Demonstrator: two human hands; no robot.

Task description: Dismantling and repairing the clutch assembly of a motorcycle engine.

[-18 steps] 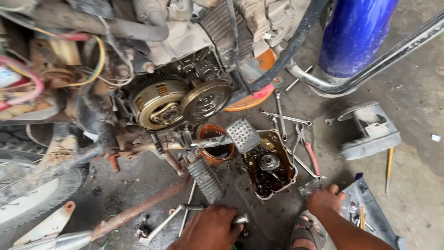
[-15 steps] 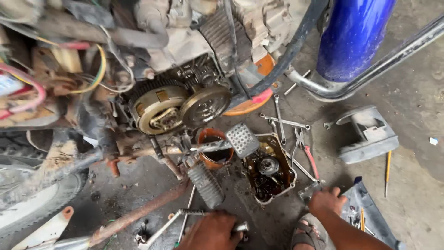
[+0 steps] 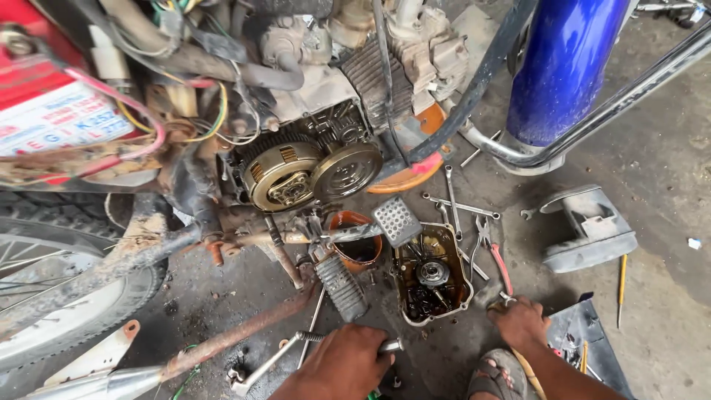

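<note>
Your left hand [image 3: 342, 364] sits at six o'clock in the view, fingers closed around a metal bar tool [image 3: 296, 348] that lies on the oily floor [image 3: 659, 326] and runs out toward eight o'clock. Your right hand [image 3: 521, 322] rests at five o'clock, fingers curled down onto a small metal piece on the floor; you cannot tell whether they grip it. Just at eleven o'clock from that hand lies the removed engine cover [image 3: 433, 272], inner side up. Red-handled pliers [image 3: 495, 255] and spanners [image 3: 459, 206] lie beside it. The open clutch [image 3: 284, 175] shows at twelve o'clock above your left hand.
</note>
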